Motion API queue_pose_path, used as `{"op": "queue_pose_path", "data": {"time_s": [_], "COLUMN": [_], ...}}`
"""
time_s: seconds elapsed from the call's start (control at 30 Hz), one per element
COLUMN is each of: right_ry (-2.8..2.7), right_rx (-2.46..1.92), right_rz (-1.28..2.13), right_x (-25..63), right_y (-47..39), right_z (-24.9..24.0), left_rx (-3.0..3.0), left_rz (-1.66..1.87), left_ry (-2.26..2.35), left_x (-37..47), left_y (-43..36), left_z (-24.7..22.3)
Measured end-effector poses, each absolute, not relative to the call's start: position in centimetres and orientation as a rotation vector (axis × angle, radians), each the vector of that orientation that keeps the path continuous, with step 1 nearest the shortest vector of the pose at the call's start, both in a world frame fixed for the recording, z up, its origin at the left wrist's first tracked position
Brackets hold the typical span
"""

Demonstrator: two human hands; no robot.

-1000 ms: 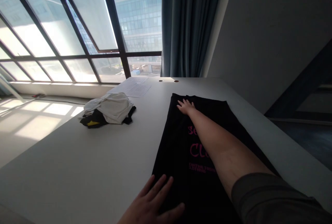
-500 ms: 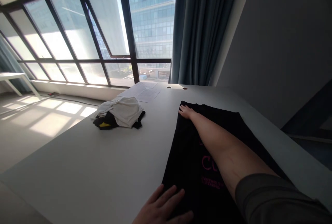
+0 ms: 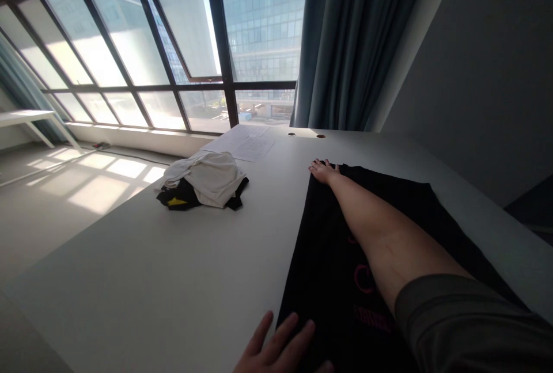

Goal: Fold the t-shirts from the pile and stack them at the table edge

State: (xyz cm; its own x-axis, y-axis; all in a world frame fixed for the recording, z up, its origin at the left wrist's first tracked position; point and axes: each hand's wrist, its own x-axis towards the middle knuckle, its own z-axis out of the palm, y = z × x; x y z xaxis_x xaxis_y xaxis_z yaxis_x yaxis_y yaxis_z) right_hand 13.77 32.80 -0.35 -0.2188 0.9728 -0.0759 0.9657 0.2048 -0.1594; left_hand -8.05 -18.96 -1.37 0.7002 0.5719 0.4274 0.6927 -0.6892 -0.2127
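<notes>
The table [image 3: 173, 269] is partly covered, beneath the hands, by the black garment [image 3: 324, 240], spread flat. Left of the right hand [image 3: 324, 172], a clothes pile [image 3: 213, 179] is seen; papers [image 3: 242, 141] are placed beyond. The garment's far left corner is pressed by that hand, unclenched. Its near left edge is overlapped by the left hand [image 3: 280, 350], fingers spread, nothing grasped.

two hands [image 3: 323, 172]; two curtains [image 3: 341, 45]; two tables [image 3: 173, 275]

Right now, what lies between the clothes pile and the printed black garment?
Nothing but bare tabletop lies between the clothes pile and the printed black garment; the head view shows it.
</notes>
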Motion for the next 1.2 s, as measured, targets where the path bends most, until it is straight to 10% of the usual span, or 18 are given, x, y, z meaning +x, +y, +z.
{"op": "queue_pose_path", "data": {"time_s": [0.23, 0.57, 1.2], "right_ry": [-2.392, -2.119, -1.801], "right_rx": [-1.728, -1.848, -1.438], "right_rz": [-0.126, 0.309, 0.848], "right_x": [24.0, 50.2, 50.0], "right_y": [27.3, 11.5, 7.6], "right_z": [2.5, 1.0, 2.4], "left_rx": [-2.463, -2.657, -3.269], "left_rz": [-0.463, -0.361, 0.218], "left_ry": [-0.901, -0.842, 0.010], "left_x": [-7.8, -6.0, 25.8], "left_y": [-19.4, -21.0, -16.3], "left_z": [-1.3, 3.8, 8.5]}}
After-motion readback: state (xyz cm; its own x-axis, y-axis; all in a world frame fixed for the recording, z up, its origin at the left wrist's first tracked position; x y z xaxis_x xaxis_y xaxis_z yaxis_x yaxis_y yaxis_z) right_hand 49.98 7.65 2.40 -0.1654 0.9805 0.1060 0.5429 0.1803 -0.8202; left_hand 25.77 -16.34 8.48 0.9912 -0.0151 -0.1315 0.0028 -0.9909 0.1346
